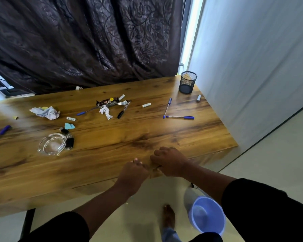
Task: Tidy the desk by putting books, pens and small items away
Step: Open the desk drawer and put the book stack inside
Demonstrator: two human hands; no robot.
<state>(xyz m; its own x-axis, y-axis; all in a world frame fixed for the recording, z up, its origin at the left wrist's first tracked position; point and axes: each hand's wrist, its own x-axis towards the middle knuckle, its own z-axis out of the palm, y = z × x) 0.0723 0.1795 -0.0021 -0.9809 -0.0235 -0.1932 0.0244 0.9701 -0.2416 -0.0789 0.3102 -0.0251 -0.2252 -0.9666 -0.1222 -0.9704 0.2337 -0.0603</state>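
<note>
A wooden desk (112, 145) carries scattered items. Two blue pens (167, 107) (180, 117) lie at the right, a black pen (123, 109) and another blue pen (84, 112) near the middle, and one more blue pen (3, 131) at the left edge. A black mesh pen cup (187, 82) stands at the far right corner. My left hand (134, 172) and my right hand (170, 162) rest as closed fists side by side on the desk's near edge. I see nothing in either.
A snack wrapper (108, 102), crumpled papers (45, 112) (105, 112), small white tubes (146, 105) (198, 98) (71, 118), a glass ashtray (52, 144) and black binder clips (69, 142) lie on the desk. A blue bin (206, 215) stands on the floor by my foot. Dark curtain behind.
</note>
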